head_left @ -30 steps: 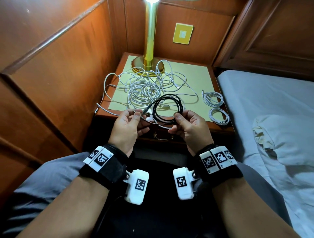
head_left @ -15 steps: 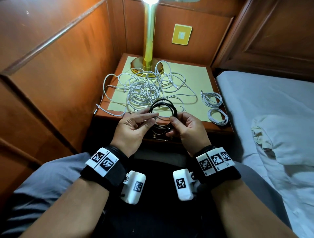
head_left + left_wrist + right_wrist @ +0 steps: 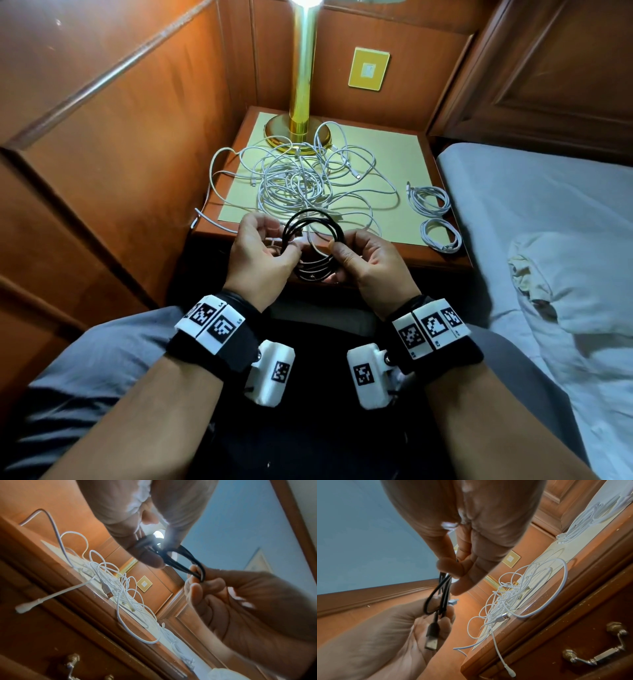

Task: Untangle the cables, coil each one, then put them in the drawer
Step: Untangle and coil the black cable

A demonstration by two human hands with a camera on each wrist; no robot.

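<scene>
since a second ago our hands (image 3: 310, 253) tightened the black coil (image 3: 313, 236), pinching it at 9 and 3; light, springy, slippery.

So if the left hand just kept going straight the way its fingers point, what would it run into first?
Probably the right hand, which pinches the far side of the black cable coil that the left hand holds; depth is hard to judge.

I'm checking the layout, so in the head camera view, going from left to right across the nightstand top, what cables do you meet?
Tangled white cables → black cable coil, held between left hand and right hand at the front edge → two coiled white cables by the bed-side edge.
</scene>
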